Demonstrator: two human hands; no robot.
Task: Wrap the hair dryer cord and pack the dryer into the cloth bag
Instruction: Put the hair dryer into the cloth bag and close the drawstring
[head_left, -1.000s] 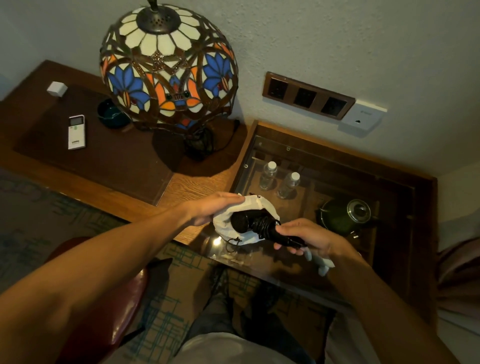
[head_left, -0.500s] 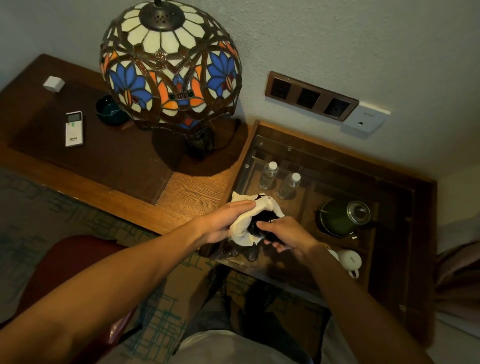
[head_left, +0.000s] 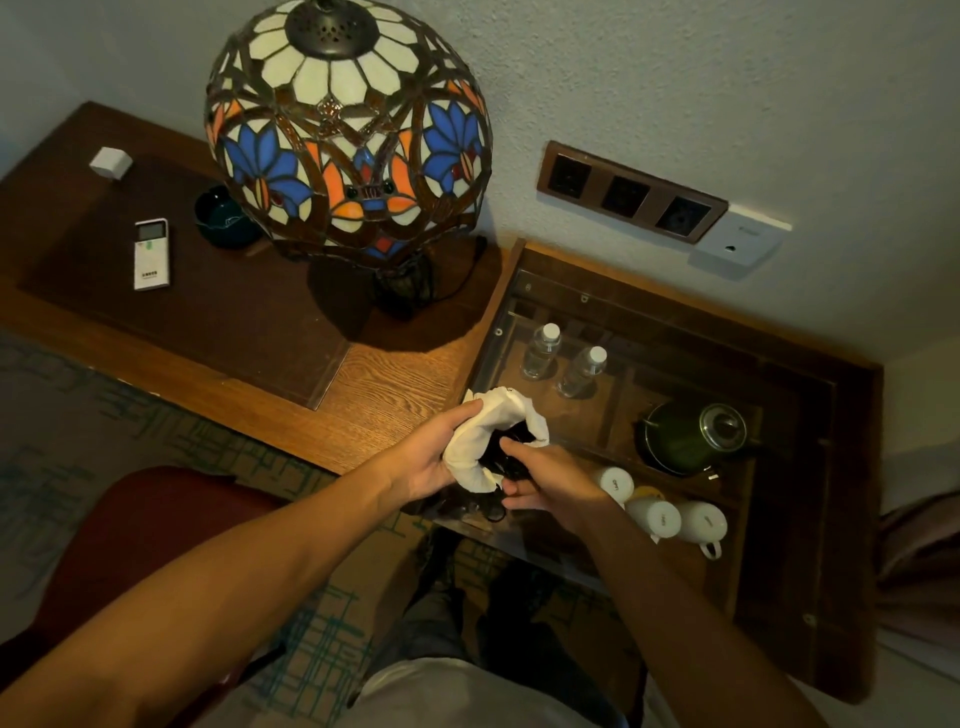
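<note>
Fingers (head_left: 470, 413) of the left hand (head_left: 426, 462) are clamped around the outside of the white cloth drawstring bag (head_left: 488, 436) at the centre of the frame, holding its mouth open, while the right hand (head_left: 545, 480) curls its fingers onto the black hair dryer (head_left: 501, 457) and its wound cord, pressing them into the opening. Only a dark patch of the dryer shows inside the cloth; most of it looks already swallowed.

By size, the stained-glass dome lamp (head_left: 345, 130) fills the upper left, standing on the brown wooden tabletop (head_left: 208, 332). Right of centre sits the glass-topped wooden cabinet (head_left: 852, 467), with a dark green kettle (head_left: 691, 436), two clear water bottles (head_left: 540, 351) and white mugs (head_left: 680, 519) under its glass. A white remote control (head_left: 151, 253) lies at the far left.

I judge the packing step nearly finished. Next the right hand would have to slip out and the mouth be drawn shut; a black loop hangs below the bag and may need tucking in first.

Both hands work just above the cabinet's near edge, apart from the lamp, with open floor below.
</note>
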